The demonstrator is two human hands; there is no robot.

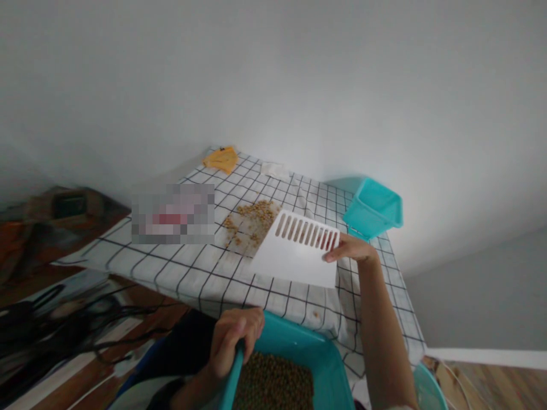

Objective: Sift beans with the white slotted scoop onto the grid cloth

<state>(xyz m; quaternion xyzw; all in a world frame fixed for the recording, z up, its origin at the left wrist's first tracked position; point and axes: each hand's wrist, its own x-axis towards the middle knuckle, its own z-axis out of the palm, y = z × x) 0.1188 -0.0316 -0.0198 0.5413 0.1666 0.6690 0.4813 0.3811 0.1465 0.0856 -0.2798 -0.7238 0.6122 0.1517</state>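
Observation:
My left hand [233,339] is closed over the rim of a teal bin [314,353] held below the table's near edge; the bin holds a mass of small brown-green grains [273,387]. My right hand [348,249] pinches the right edge of a flat white slotted panel [297,256] that lies on the checked tablecloth [200,273]. A loose pile of the same grains [254,219] lies on the cloth just beyond the panel's left end.
A second teal bin [374,209] stands at the table's far right by the white wall. An orange cloth [221,158] and a small white piece [274,169] lie at the far edge. A blurred patch sits left of the grains. Dark cables [64,336] trail over the wooden floor at left.

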